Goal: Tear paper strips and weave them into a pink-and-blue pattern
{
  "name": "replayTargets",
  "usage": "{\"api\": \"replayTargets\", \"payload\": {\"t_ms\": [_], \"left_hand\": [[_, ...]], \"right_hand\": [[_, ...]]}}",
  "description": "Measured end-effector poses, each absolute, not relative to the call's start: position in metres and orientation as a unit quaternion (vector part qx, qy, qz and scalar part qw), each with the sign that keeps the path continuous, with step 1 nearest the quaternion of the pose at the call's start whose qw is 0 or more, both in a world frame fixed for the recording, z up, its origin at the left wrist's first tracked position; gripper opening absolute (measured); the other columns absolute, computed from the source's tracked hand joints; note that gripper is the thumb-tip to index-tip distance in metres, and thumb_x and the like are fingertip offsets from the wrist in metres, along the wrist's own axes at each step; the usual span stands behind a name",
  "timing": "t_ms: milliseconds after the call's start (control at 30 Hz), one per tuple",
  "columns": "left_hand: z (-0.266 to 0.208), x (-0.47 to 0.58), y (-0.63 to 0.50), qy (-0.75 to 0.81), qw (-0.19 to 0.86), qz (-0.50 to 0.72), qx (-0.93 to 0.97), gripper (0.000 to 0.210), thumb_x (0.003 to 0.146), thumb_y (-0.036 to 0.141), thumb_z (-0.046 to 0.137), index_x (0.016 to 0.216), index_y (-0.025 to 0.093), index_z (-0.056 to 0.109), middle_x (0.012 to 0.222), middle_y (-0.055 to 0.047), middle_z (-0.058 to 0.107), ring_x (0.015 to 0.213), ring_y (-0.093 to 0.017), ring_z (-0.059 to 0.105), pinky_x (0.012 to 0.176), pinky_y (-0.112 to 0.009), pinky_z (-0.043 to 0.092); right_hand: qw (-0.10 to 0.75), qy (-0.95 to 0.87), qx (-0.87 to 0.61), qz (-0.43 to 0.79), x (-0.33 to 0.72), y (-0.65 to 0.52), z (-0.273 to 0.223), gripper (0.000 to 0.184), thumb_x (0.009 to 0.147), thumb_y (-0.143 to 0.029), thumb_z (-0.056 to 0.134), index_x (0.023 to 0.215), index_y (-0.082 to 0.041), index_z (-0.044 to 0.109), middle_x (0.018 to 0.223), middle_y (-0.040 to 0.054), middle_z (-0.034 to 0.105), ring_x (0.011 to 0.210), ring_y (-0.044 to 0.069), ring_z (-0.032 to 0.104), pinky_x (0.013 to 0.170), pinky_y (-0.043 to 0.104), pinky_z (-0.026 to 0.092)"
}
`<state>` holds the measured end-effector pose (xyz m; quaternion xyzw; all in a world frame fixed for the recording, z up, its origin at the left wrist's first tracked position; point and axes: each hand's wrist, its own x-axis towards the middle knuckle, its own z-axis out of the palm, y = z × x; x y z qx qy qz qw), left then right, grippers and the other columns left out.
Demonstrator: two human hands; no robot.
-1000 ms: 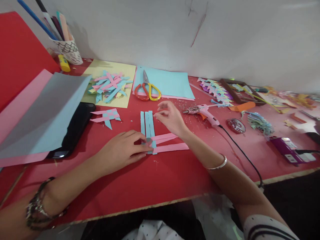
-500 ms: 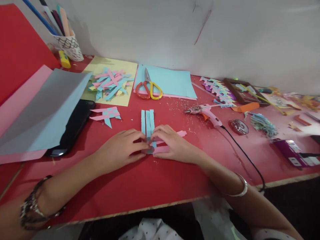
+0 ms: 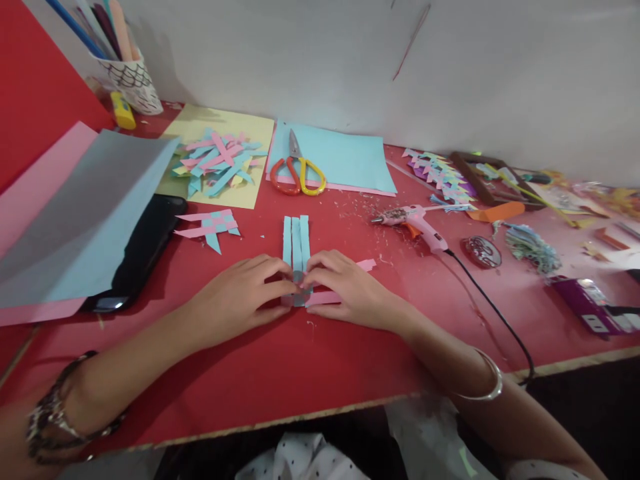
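Three blue paper strips [image 3: 297,241] lie side by side on the red table, pointing away from me. Pink paper strips [image 3: 324,298] cross them at the near end, partly hidden under my fingers. From the left, my left hand [image 3: 250,293] is closed with its fingertips on the crossing. My right hand [image 3: 347,290] meets it from the right, fingers curled onto the same strips. A small woven pink-and-blue paper piece [image 3: 213,225] rests to the left of the blue strips.
Scissors [image 3: 299,170] lie on blue paper sheets [image 3: 345,160] behind. A heap of cut strips [image 3: 220,160] covers a yellow sheet. A corded pink glue gun [image 3: 417,223] lies to the right. At left are a black phone-like object [image 3: 145,257] and a pen cup [image 3: 133,83].
The view has shifted slightly. Both hands stay at the crossing, and their fingertips have moved a little over the paper strips.
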<state>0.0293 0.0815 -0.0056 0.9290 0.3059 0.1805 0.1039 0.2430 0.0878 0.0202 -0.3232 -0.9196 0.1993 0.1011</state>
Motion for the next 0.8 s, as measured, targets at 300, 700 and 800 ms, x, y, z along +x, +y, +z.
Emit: {"api": "replayTargets", "payload": {"t_ms": [300,700,800], "left_hand": [[-0.0038,0.0327,0.0792,0.338,0.079,0.170,0.922,0.025,0.079,0.035,0.052,0.098,0.021,0.058,0.094,-0.006,0.059,0.087,-0.020,0.054,0.071,-0.031,0.046],[0.0004,0.0360,0.0761,0.330,-0.064,0.238,0.911,0.033,0.090,0.026,0.032,0.081,0.019,0.064,0.074,-0.003,0.066,0.068,-0.014,0.059,0.059,-0.026,0.044],[-0.0006,0.0361,0.0749,0.351,0.023,0.277,0.894,0.031,0.089,0.026,0.035,0.081,0.018,0.064,0.075,-0.003,0.065,0.068,-0.012,0.060,0.058,-0.022,0.045]], "right_hand": [[0.138,-0.964,-0.228,-0.014,0.2398,0.0869,0.0153,0.019,0.085,-0.016,0.043,0.074,-0.015,0.059,0.081,0.0048,0.062,0.073,0.014,0.054,0.069,0.027,0.042],[0.278,-0.929,-0.231,-0.079,0.2376,0.0822,0.0217,0.017,0.085,-0.014,0.046,0.078,-0.017,0.061,0.074,0.0002,0.066,0.068,0.009,0.055,0.068,0.022,0.043],[0.292,-0.919,-0.256,-0.073,0.2389,0.0810,0.0210,0.014,0.085,-0.017,0.047,0.086,-0.018,0.061,0.072,0.0007,0.065,0.067,0.010,0.056,0.067,0.023,0.043]]}}
